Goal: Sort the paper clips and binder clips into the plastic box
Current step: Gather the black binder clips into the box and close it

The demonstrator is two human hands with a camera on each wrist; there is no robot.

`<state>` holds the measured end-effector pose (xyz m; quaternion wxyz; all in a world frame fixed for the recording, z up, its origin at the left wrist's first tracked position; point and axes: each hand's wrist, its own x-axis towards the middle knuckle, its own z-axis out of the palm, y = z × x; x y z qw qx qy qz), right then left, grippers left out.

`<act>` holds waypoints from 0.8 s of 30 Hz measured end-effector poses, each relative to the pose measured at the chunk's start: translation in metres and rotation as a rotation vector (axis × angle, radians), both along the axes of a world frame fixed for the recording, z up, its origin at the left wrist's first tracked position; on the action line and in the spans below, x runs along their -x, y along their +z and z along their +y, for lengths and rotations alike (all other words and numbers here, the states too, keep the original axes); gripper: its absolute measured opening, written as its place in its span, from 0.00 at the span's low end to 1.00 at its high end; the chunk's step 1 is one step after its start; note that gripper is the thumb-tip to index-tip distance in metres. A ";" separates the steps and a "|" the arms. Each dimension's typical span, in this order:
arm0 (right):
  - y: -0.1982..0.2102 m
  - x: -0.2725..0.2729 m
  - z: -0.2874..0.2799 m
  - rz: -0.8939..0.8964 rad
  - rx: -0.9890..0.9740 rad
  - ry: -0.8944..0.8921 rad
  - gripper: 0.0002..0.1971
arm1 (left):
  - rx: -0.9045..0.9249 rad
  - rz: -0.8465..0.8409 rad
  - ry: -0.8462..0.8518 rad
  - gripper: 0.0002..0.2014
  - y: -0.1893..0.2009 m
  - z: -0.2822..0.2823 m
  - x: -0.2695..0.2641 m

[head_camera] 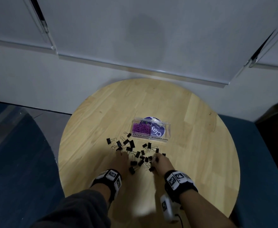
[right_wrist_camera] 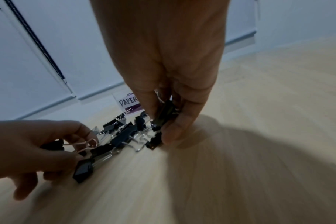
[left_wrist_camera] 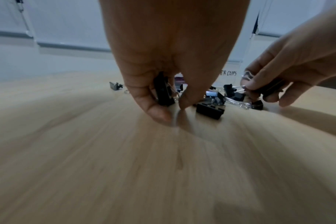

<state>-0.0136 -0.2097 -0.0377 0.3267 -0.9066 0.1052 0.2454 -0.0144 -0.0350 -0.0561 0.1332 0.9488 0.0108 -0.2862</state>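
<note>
- Here, your left hand (head_camera: 121, 159) is lowered onto the near left edge of the scattered binder clips (head_camera: 135, 152) on the round wooden desk (head_camera: 192, 145); its grip pinches one black binder clip (left_wrist_camera: 163, 91) between thumb and fingers, as the left wrist view shows.
- Your right hand (head_camera: 162, 162) sits at the near right edge of the same scatter; its grip is curled round a small bunch of black clips (right_wrist_camera: 164, 115), with the fingertips (right_wrist_camera: 170, 134) close to the desk surface.
- The plastic box (head_camera: 151, 130) stands just beyond the scatter, near the desk's centre, well apart from both hands.
- Its left compartment, labelled "PAPER CLIPS", holds the purple paper clips (head_camera: 141, 128).
- Its right compartment (head_camera: 159, 130), labelled "BINDER CLIPS", shows only a purple printed disc seen through the clear plastic.
- The loose black clips lie between the box front and your two hands, several touching one another.
- Both wrists carry marker-patterned bands (head_camera: 177, 177).
</note>
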 end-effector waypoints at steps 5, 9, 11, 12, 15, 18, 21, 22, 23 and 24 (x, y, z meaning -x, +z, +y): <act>0.002 0.000 -0.003 0.062 -0.285 -0.241 0.07 | 0.086 0.009 0.092 0.17 0.003 0.006 -0.005; 0.009 -0.002 -0.009 -0.018 -0.323 -0.277 0.11 | 0.070 -0.019 0.030 0.16 0.007 0.010 -0.005; 0.019 -0.010 -0.011 -0.100 -0.302 -0.298 0.12 | 0.110 -0.081 0.017 0.14 0.015 0.009 -0.010; 0.026 -0.018 -0.012 -0.144 -0.293 -0.315 0.11 | 0.135 -0.110 0.019 0.13 0.022 0.008 -0.014; 0.048 -0.053 -0.016 -0.289 -0.144 -0.317 0.07 | 0.173 -0.183 -0.010 0.13 0.046 0.004 -0.037; 0.060 -0.093 -0.019 -0.242 0.015 -0.289 0.04 | 0.189 -0.208 -0.082 0.15 0.063 -0.003 -0.066; 0.053 -0.117 -0.018 -0.117 0.033 -0.234 0.04 | 0.163 -0.207 -0.174 0.15 0.076 -0.014 -0.087; 0.049 -0.120 -0.019 -0.102 0.006 -0.233 0.06 | 0.169 -0.211 -0.188 0.15 0.079 -0.018 -0.092; 0.047 -0.121 -0.019 -0.109 -0.018 -0.246 0.08 | 0.190 -0.219 -0.192 0.15 0.082 -0.024 -0.096; 0.045 -0.120 -0.020 -0.133 -0.033 -0.265 0.10 | 0.216 -0.225 -0.186 0.14 0.083 -0.029 -0.100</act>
